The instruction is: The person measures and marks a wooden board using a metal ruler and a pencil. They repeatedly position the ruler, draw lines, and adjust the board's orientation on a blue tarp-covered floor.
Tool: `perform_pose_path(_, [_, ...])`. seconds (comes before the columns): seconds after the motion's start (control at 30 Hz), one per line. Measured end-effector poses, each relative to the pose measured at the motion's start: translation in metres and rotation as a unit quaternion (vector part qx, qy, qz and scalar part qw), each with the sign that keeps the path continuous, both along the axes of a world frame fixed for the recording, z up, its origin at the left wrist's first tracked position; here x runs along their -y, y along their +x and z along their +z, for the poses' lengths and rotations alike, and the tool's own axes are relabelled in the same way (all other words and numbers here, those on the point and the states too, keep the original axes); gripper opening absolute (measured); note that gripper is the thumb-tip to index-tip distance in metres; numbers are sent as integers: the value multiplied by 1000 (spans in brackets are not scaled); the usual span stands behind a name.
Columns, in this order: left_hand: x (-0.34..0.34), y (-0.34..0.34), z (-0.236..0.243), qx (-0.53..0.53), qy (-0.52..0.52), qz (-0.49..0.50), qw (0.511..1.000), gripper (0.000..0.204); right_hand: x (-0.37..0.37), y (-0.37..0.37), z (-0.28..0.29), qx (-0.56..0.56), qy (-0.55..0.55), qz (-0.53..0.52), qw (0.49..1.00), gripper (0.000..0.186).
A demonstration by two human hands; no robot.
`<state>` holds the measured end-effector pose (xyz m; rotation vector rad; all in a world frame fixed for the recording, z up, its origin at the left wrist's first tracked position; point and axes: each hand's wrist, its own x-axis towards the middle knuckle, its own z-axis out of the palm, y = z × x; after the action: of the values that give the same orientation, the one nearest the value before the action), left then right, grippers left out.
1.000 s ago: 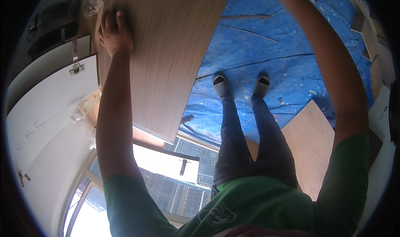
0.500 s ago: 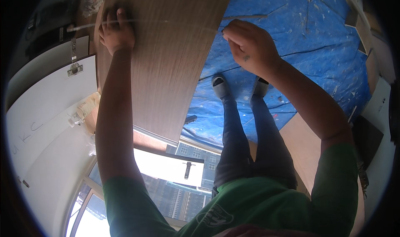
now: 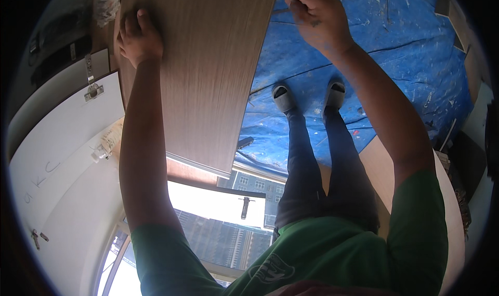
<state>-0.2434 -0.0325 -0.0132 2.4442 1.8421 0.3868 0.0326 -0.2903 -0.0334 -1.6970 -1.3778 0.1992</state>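
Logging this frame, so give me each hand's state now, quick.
Left hand: open, pressed flat on the wooden panel.
Right hand: closed, pinching a thin pencil-like tool at the panel's edge.

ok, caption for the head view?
Left hand flat on a wood-grain panel, right hand at its edge, above a blue tarp.

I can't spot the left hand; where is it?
In the head view, upper left: the left hand lies flat on the wooden panel, near its left edge.
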Motion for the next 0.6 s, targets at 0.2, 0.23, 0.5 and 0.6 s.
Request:
perform_pose_path(0.2, [1, 5, 2, 16, -9, -9, 1000, 75, 93, -136, 27, -90, -72, 199, 973, 25])
perform_pose_path(0.23, [3, 3, 5, 14, -8, -4, 1000, 75, 103, -152, 27, -110, -87, 202, 969, 26])
perform_pose_path(0.5, [1, -4, 5, 13, -14, -2, 1000, 71, 41, -52, 27, -181, -45, -24, 982, 12])
perform_pose_path(0.6, [7, 7, 8, 14, -12, 0, 1000, 70, 3, -1, 12, -53, -34, -49, 997, 7])
